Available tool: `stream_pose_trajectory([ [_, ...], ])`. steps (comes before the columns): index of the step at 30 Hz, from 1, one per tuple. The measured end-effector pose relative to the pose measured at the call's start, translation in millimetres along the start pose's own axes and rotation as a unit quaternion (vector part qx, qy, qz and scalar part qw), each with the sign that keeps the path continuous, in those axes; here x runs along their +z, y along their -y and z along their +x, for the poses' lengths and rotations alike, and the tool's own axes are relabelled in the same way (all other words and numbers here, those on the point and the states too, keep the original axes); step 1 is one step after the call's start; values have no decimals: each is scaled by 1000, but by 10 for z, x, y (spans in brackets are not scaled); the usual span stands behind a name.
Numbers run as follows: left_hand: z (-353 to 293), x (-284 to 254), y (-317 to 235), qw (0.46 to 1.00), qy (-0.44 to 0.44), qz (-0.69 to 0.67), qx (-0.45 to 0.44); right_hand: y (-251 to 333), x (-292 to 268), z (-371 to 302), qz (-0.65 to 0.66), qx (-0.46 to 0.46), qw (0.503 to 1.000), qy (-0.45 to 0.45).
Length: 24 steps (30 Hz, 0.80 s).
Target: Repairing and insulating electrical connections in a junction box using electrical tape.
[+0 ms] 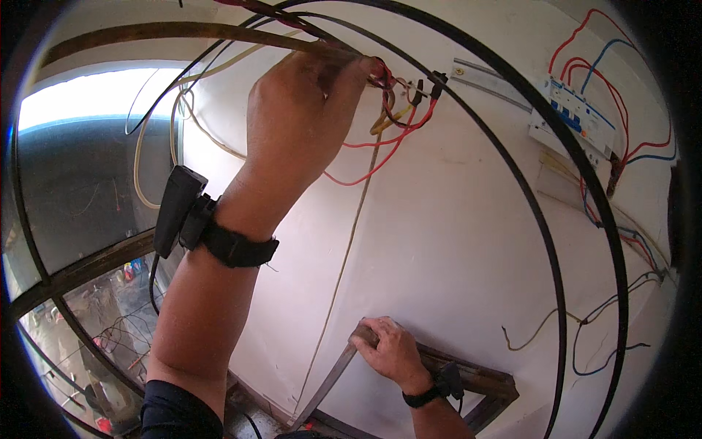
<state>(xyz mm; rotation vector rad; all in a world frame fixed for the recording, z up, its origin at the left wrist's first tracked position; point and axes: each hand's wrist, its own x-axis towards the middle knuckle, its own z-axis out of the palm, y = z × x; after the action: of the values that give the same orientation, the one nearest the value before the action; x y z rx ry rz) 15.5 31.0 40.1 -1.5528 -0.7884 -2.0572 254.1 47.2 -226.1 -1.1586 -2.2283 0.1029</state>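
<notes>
My left hand (pixel 303 102) is raised high against the white wall, its fingers closed round a bundle of wires (pixel 380 73). Red, yellow and dark strands stick out past the fingertips. Just right of them, red wires (pixel 409 135) loop down from black-ended connectors (pixel 437 86) at the wall. Lower down, my right hand (pixel 391 351) grips the upper corner of a brown, worn-looking frame (pixel 468 373) with straight bars. Its fingers wrap over the corner, and their tips are partly hidden. Both wrists wear black straps with small black devices.
Thick black cables (pixel 545 219) arch across the view at right. A white breaker box (pixel 574 117) with red and blue wires hangs on the right wall, above loose wires (pixel 585 322). A metal rail (pixel 490 82) is fixed beside it. A dark-framed window (pixel 95 175) is at left.
</notes>
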Motion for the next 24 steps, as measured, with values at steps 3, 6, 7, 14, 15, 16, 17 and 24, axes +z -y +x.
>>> stream_pose_trajectory([
  [3,-18,1,31,1000,0,4,-5,23,-13,8,4,0,1000,2],
  [6,-55,-30,47,1000,4,13,4,13,11,4,2,-10,1000,-7],
  [7,-83,-34,44,999,10,35,12,4,11,3,1,-10,1000,-6],
  [14,-562,-29,174,997,67,-4,-40,23,-51,2,11,9,999,42],
  [15,-642,-54,220,995,89,3,-44,31,-48,5,12,6,999,39],
  [16,-716,-72,258,993,111,9,-48,38,-48,4,11,6,999,39],
  [17,-776,-83,277,991,122,20,-57,47,-51,1,9,4,999,37],
  [24,-1038,-154,383,985,145,14,-94,29,-35,-3,2,-6,1000,31],
])
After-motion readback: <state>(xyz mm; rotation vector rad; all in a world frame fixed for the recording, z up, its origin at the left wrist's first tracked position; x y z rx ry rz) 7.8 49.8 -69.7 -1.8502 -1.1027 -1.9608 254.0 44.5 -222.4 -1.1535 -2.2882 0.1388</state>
